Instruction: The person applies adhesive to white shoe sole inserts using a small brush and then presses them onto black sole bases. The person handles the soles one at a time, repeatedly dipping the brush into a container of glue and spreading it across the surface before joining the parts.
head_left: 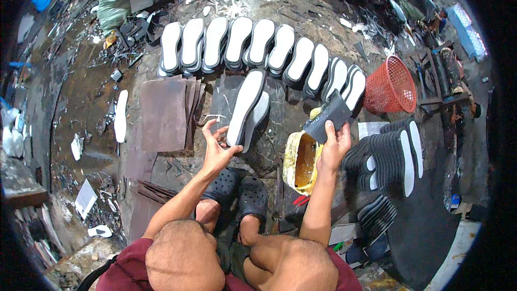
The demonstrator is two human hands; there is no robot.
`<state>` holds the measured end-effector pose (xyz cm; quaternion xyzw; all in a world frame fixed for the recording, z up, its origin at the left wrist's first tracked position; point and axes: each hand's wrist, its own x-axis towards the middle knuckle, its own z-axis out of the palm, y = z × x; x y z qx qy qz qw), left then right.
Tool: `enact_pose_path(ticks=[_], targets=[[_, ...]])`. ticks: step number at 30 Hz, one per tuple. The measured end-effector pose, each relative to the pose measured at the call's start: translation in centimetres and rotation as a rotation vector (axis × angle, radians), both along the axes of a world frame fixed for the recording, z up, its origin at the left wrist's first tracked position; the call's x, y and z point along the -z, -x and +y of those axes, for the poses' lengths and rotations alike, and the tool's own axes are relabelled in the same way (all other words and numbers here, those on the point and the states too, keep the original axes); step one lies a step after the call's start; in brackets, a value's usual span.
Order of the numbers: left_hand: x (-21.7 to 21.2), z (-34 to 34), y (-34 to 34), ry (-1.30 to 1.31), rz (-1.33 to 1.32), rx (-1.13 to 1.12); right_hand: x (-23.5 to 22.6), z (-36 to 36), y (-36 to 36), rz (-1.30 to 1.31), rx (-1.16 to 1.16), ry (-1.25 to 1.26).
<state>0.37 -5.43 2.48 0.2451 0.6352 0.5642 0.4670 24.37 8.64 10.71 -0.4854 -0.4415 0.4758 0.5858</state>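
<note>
A white-topped shoe sole (246, 105) lies slanted over a second, greyer sole (257, 118) on a dark sheet in front of me. My left hand (218, 145) is at its heel end, fingers curved and apart, one fingertip by the heel edge. A small pale strip (216, 116) shows just beyond these fingers. My right hand (334, 148) grips a dark, flat, stiff piece (335, 112), thumb on top. That piece is over the far end of a yellowish tub (289, 170) with amber, glue-like stuff inside. Something yellow (315, 112) shows at the piece's far edge.
Stacked white-topped soles (237, 43) form an arc beyond. Brown sheets (164, 116) lie left, a single white sole (121, 116) farther left. To the right are a red basket (390, 86) and rows of dark soles (385, 156). My feet in dark clogs (251, 196) are close by.
</note>
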Motion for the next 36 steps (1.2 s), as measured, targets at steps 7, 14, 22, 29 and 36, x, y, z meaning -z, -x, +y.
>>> enact_pose_path(ticks=[7,14,22,29,36], targets=[[1.0,2.9,-1.0,-0.147,0.395,-0.036,1.0,-0.9,-2.5,0.012,0.058,0.001],[-0.5,25.4,1.6,-0.255,0.92,-0.013,-1.9,-1.3,-1.7,0.0,0.072,-0.049],[1.9,27.4,-0.1,-0.043,0.883,0.127,-3.5,-2.0,-2.7,-0.062,0.148,-0.062],[5.0,2.6,-1.5,0.266,0.863,0.035,-3.3,-1.7,-1.7,0.002,0.102,-0.073],[4.8,0.9,-0.4,0.067,0.541,-0.123,-3.3,-1.5,1.3,-0.031,0.041,-0.107]])
